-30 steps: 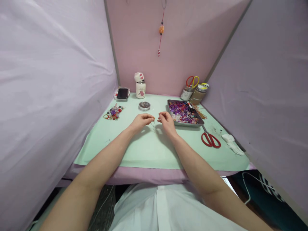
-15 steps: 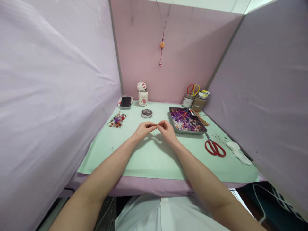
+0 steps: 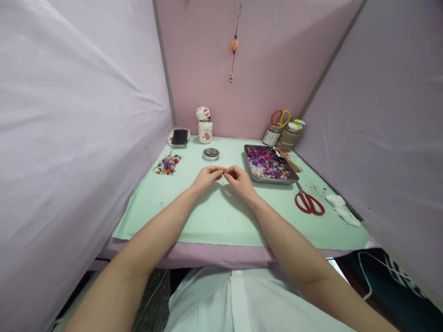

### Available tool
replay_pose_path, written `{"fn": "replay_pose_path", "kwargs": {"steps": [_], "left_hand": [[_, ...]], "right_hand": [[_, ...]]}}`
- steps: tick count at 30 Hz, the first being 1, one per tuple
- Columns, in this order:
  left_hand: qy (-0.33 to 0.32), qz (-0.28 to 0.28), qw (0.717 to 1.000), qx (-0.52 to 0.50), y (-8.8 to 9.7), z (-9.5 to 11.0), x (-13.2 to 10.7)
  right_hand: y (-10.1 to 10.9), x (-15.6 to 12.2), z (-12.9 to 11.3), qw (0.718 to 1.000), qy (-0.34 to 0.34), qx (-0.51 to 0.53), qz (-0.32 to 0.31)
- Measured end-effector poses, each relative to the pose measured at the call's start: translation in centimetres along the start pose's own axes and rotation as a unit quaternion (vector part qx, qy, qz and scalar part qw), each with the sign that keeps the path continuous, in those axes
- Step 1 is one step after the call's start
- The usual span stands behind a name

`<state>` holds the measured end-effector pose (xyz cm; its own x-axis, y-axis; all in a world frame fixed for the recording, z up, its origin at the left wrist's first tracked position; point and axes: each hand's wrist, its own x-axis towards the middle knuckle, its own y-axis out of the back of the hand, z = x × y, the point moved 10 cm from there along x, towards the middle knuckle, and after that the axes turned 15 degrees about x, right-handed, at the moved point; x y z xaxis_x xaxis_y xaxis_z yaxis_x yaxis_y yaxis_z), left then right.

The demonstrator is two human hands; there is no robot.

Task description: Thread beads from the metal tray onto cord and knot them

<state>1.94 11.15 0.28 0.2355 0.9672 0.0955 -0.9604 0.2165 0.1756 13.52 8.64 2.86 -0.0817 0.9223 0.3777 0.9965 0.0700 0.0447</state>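
My left hand (image 3: 206,178) and my right hand (image 3: 239,179) meet fingertip to fingertip over the middle of the pale green mat (image 3: 221,216). Both are pinched closed on a small orange bead (image 3: 224,171) on a thin thread that I can barely make out between them. A metal tray (image 3: 289,177) heaped with purple, red and clear beads lies just right of my right hand.
A small round tin (image 3: 211,153) and a white bottle (image 3: 205,125) stand behind my hands. A cluster of finished bead pieces (image 3: 167,164) and a phone (image 3: 179,137) lie at the left. Red scissors (image 3: 309,202), two jars (image 3: 287,134) and white cloth (image 3: 342,209) sit at the right. A beaded charm (image 3: 234,45) hangs on the pink wall.
My hands have closed the gap between them, from apart with thread hanging between to fingertips touching at the bead. My head view has bobbed up and back down.
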Motion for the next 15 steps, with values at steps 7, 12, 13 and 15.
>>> {"fn": "replay_pose_path", "kwargs": {"steps": [7, 12, 13, 15], "left_hand": [[0.002, 0.027, 1.000, -0.013, 0.8, -0.6, 0.5], [0.013, 0.049, 0.998, -0.049, 1.5, -0.8, 0.7], [0.015, 0.047, 0.997, -0.063, 1.4, -0.7, 0.6], [0.021, 0.039, 0.994, -0.097, 1.3, -0.5, 0.5]], "right_hand": [[0.4, -0.2, -0.1, 0.999, 0.003, 0.016, 0.027], [0.2, -0.2, 0.2, 0.999, -0.002, -0.025, 0.021], [0.1, -0.2, 0.2, 1.000, -0.001, -0.028, 0.015], [-0.1, -0.2, 0.0, 1.000, 0.003, -0.025, 0.006]]}}
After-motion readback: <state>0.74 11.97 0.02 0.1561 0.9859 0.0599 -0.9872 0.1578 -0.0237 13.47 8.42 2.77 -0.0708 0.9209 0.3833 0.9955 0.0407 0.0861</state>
